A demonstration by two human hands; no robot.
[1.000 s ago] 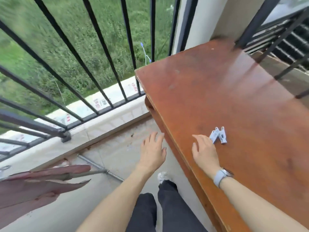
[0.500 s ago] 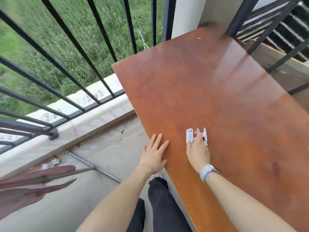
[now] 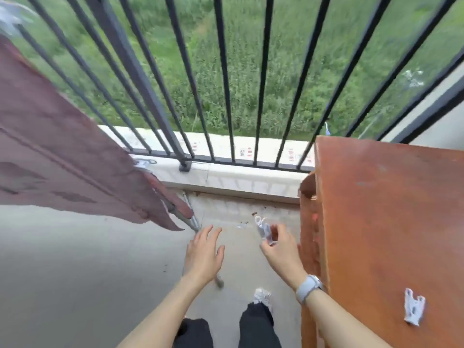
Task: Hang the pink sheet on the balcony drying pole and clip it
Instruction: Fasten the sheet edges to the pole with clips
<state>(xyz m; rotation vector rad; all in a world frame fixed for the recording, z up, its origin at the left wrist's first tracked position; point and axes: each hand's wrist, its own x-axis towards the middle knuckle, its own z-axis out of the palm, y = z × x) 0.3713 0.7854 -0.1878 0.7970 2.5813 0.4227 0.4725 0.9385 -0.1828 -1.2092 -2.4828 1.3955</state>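
Two hands (image 3: 204,254) (image 3: 282,249) outstretched, right pinching clip (image 3: 263,228).

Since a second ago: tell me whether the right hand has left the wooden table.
Yes. The right hand has moved left off the wooden table, pinching one clip above the floor; another clip remains on the tabletop.

Both your bare forearms reach forward and down. Your left hand (image 3: 204,254) is spread palm-down, fingers straight and relaxed, holding nothing. Your right hand (image 3: 282,249), a smartwatch (image 3: 308,287) strapped at its wrist, pinches a white clothespin (image 3: 263,229) between thumb and curled fingertips.
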